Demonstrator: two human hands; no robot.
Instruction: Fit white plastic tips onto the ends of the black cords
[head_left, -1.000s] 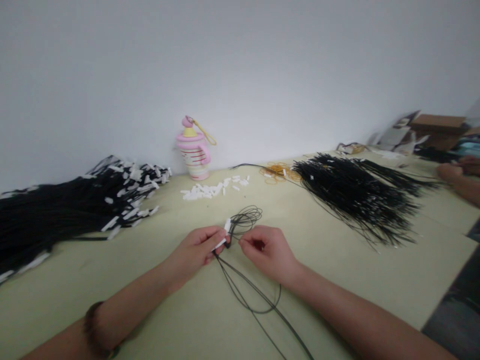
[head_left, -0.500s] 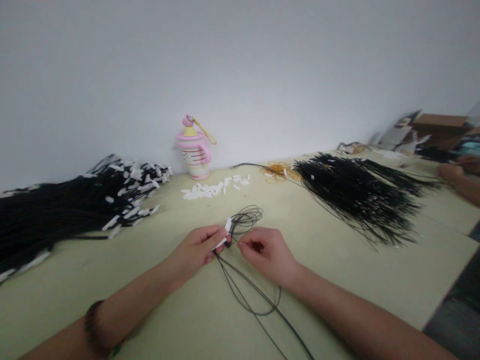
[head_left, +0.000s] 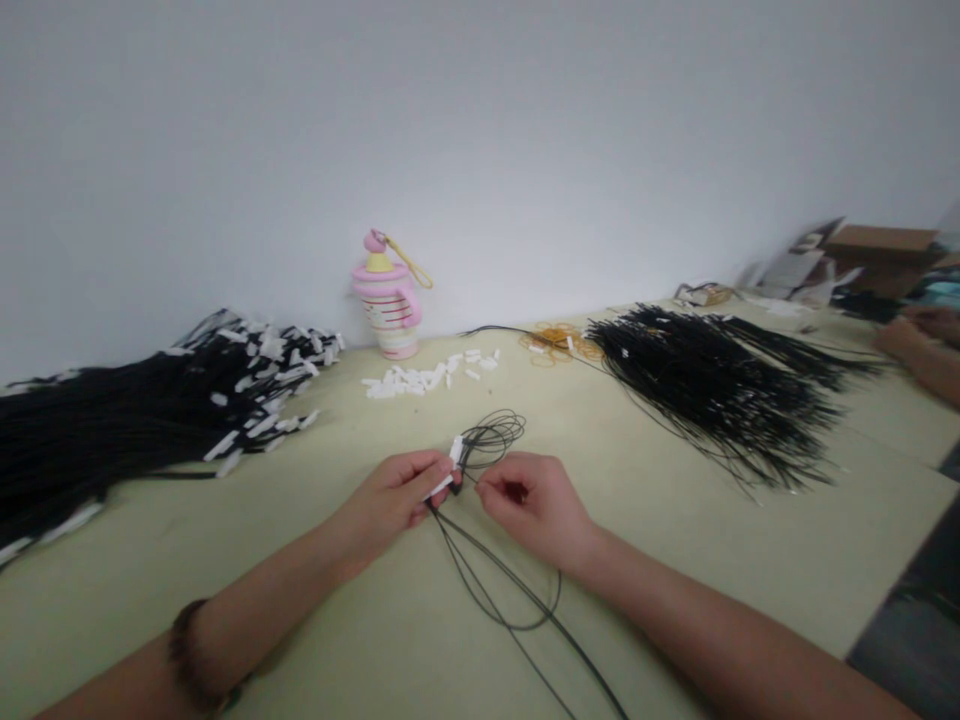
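My left hand (head_left: 409,488) is closed round a black cable (head_left: 517,565) and white plastic pieces (head_left: 456,450) at its end. Thin black loops (head_left: 495,432) of the cable fan out past the fingertips, and longer strands hang down across the table below. Just to the right, my right hand (head_left: 532,500) pinches a thin black strand between thumb and forefinger, close to the left fingertips. The exact end of that strand is hidden by the fingers.
Black cables with white ends (head_left: 255,390) lie at left, another black cable bundle (head_left: 712,390) at right. Small white pieces (head_left: 412,380), a pink cup (head_left: 388,300) and yellow rubber bands (head_left: 559,343) stand along the wall. A co-worker's hands (head_left: 922,345) and a cardboard box (head_left: 877,240) are far right.
My two hands and the cable keep almost the same place. At the far right, the co-worker's hands have shifted slightly.
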